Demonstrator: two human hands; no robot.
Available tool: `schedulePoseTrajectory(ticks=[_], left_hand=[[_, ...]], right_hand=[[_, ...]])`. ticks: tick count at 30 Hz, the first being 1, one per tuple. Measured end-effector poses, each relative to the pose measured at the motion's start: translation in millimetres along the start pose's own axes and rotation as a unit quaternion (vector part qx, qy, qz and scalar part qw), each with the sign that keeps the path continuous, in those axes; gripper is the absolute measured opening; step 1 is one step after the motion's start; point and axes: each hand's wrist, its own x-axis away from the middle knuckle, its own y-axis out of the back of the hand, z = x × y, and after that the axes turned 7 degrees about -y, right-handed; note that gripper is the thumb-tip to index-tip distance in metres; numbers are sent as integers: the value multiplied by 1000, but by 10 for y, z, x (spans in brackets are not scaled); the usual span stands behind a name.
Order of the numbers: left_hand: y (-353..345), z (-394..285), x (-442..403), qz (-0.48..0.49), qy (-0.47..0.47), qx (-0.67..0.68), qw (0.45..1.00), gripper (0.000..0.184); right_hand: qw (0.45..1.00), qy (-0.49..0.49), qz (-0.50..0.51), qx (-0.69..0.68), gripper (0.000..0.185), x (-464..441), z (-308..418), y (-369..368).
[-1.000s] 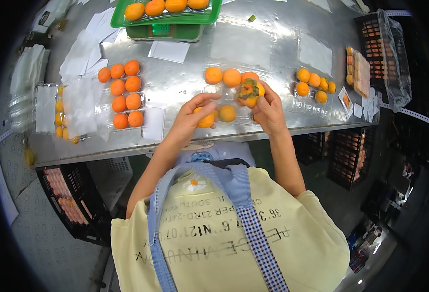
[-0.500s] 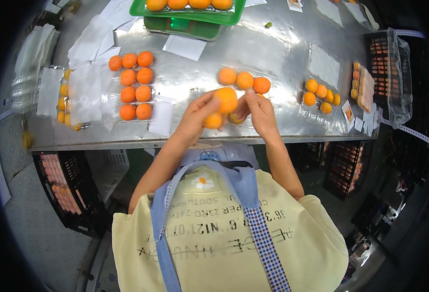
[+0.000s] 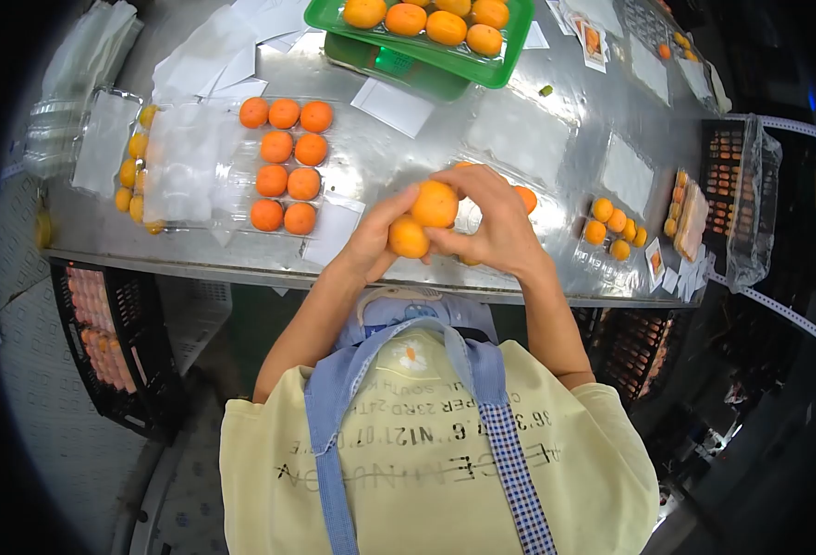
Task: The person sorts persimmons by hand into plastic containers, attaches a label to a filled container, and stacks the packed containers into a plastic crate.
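Two oranges are held together above the table's front edge: an upper orange (image 3: 435,203) and a lower orange (image 3: 409,238). My left hand (image 3: 371,236) is closed around them from the left, thumb along the upper one. From the right, my right hand (image 3: 500,222) curls over, its fingertips at the top of the upper orange and its thumb beside the lower one. Behind my hands lies a clear plastic tray, mostly hidden, with an orange (image 3: 525,199) showing at its right side.
To the left, several oranges (image 3: 276,147) fill part of a clear tray. A green tray (image 3: 519,46) of oranges sits on a green scale (image 3: 431,79) at the back. More oranges (image 3: 616,222) in a clear tray lie right. Black crates (image 3: 116,342) stand below the metal table (image 3: 177,257).
My right hand has moved left from the tray to the oranges in my left hand, and its fingers now meet them. The whole view has shifted and tilted slightly.
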Motion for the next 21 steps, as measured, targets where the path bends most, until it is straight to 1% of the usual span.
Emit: schedulePoseTrajectory(ticks=[2,4,5,6,10,12,13,14,16,17,20,21], left_hand=[[15,-52,-17,-11,-5,47,999,53],[-9,-135,-36,-30,-17,110,993,52],[15,-161,-46,-26,-27,119,992,52],[47,-189,-53,-22,-37,128,991,52],[203,-242,-95,-30,-59,170,983,48],[241,-276,-134,-32,-85,142,986,51],[258,-271,-137,-34,-95,126,987,52],[310,-269,-147,-18,-97,143,985,51],[343,-221,-192,-49,-117,111,986,51],[358,-204,-213,-64,-128,94,985,52],[416,-214,-265,-97,-101,90,986,49],[416,-248,-272,-91,-98,81,988,47]], right_hand=[[993,-81,22,-79,54,-84,-27,-29],[977,-132,18,-165,53,-183,-105,-56],[965,-158,16,-207,53,-235,-155,-65],[964,-156,22,-215,52,-297,-182,-56],[926,-174,42,-334,52,-527,-120,-22],[900,-197,53,-386,54,-678,-113,-37],[897,-195,54,-393,54,-713,-113,-51],[894,-194,56,-399,54,-748,-114,-69],[892,-185,59,-408,54,-831,-124,-95],[912,-170,55,-369,55,-886,-130,-94],[958,-117,34,-260,57,-1086,-59,-47],[969,-97,20,-228,57,-1177,-46,-21]])
